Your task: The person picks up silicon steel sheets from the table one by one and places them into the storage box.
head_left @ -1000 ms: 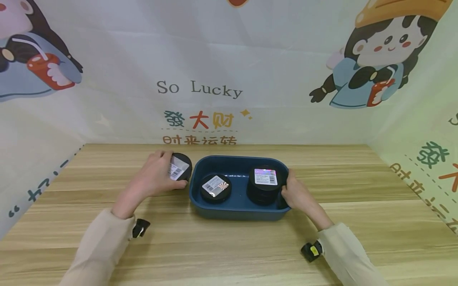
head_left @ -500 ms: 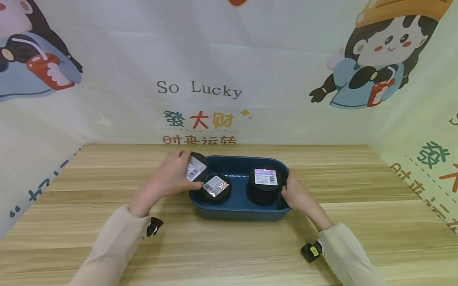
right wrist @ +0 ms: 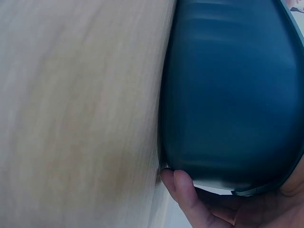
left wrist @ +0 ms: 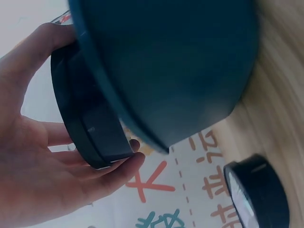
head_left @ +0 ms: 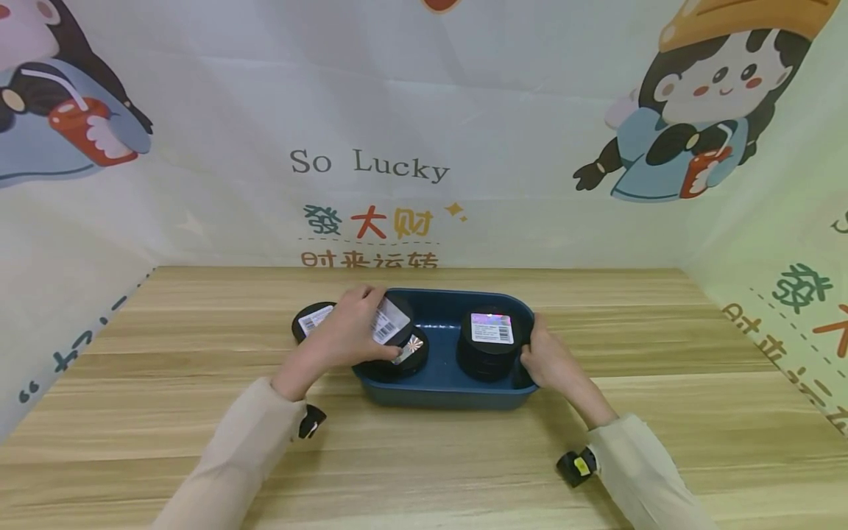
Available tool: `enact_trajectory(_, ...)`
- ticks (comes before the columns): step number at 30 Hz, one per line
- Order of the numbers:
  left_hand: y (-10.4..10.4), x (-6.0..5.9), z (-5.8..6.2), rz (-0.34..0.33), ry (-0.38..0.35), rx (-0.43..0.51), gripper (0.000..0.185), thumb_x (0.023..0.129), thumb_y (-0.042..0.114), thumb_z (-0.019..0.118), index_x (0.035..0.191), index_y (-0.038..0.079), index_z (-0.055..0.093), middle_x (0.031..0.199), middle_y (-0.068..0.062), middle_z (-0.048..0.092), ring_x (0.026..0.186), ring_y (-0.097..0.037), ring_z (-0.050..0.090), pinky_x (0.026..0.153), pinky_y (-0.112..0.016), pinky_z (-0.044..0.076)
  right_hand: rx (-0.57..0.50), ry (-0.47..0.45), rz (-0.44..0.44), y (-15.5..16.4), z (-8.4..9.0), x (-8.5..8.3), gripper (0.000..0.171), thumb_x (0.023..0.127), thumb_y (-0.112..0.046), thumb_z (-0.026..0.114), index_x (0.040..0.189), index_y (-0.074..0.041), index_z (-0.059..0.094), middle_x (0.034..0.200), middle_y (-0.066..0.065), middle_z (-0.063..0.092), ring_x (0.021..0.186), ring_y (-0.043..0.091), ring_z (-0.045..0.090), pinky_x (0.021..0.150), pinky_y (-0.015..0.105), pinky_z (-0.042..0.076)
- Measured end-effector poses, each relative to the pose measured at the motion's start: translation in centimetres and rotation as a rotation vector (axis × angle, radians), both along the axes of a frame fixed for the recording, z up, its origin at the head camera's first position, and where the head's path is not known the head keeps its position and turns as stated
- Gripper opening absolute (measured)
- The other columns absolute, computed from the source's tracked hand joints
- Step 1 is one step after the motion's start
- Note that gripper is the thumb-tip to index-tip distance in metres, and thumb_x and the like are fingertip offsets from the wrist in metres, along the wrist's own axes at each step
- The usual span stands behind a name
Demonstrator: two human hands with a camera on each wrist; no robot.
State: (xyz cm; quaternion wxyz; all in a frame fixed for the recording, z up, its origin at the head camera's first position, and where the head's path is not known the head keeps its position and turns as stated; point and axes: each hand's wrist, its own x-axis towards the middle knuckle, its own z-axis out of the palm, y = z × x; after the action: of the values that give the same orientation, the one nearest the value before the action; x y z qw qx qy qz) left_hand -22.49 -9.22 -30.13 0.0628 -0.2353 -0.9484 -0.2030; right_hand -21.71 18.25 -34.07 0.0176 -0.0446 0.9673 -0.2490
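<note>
Left hand (head_left: 344, 335) grips a round black labelled tin (head_left: 391, 320) over the dark-blue plastic tub (head_left: 444, 390); right hand (head_left: 553, 361) grasps its 3 o'clock rim.

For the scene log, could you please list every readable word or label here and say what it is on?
"So Lucky": back wall banner.
"发大财": banner, just below.
"时来运转": banner, lowest line, partly cut by the table.
Barcode stickers on the tin in the left hand, the stacked tins and the tin on the table: too small to read.

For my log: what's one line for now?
left hand holds black tin over blue tray | right hand grips tray end | spare tin on table
</note>
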Motion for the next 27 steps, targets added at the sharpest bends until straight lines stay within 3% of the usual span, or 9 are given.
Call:
enact_trajectory(9, 0.9, -0.3, -0.7, -0.004, -0.057, -0.033, 0.085, 0.062, 0.030, 0.079, 0.126, -0.009, 0.040, 0.124, -0.026, 0.043, 0.105, -0.034, 0.046, 0.089, -0.043, 0.039, -0.008, 0.016, 0.009, 0.1, 0.0, -0.1, 0.057, 0.081, 0.000, 0.040, 0.127, 0.020, 0.013, 0.078, 0.029, 0.055, 0.058, 0.025, 0.055, 0.052, 0.033, 0.045)
enact_trajectory(17, 1.5, -0.8, -1.4, -0.022, -0.088, -0.076, 0.086, 0.063, 0.033, 0.078, 0.127, -0.008, 0.040, 0.121, -0.023, 0.045, 0.099, -0.028, 0.047, 0.083, -0.040, 0.041, 0.005, 0.018, 0.002, 0.0, 0.0, -0.1, 0.057, 0.081, 0.000, 0.040, 0.127, 0.020, 0.012, 0.080, 0.031, 0.055, 0.062, 0.027, 0.055, 0.055, 0.035, 0.046)
enact_trajectory(22, 2.0, -1.0, -1.7, -0.022, -0.122, -0.108, 0.086, 0.063, 0.033, 0.079, 0.127, -0.009, 0.039, 0.115, -0.022, 0.047, 0.094, -0.027, 0.046, 0.081, -0.039, 0.042, 0.016, 0.017, -0.006, 0.0, 0.0, -0.1, 0.058, 0.082, 0.000, 0.041, 0.128, 0.020, 0.012, 0.080, 0.031, 0.055, 0.061, 0.027, 0.056, 0.055, 0.035, 0.046)
enact_trajectory(27, 2.2, -1.3, -2.2, -0.045, -0.106, -0.142, 0.084, 0.061, 0.033, 0.079, 0.123, -0.011, 0.043, 0.105, -0.020, 0.049, 0.088, -0.026, 0.048, 0.078, -0.038, 0.042, 0.018, 0.013, -0.011, -0.1, 0.0, 0.0, 0.059, 0.082, 0.000, 0.041, 0.128, 0.021, 0.012, 0.081, 0.032, 0.055, 0.062, 0.028, 0.056, 0.055, 0.035, 0.046)
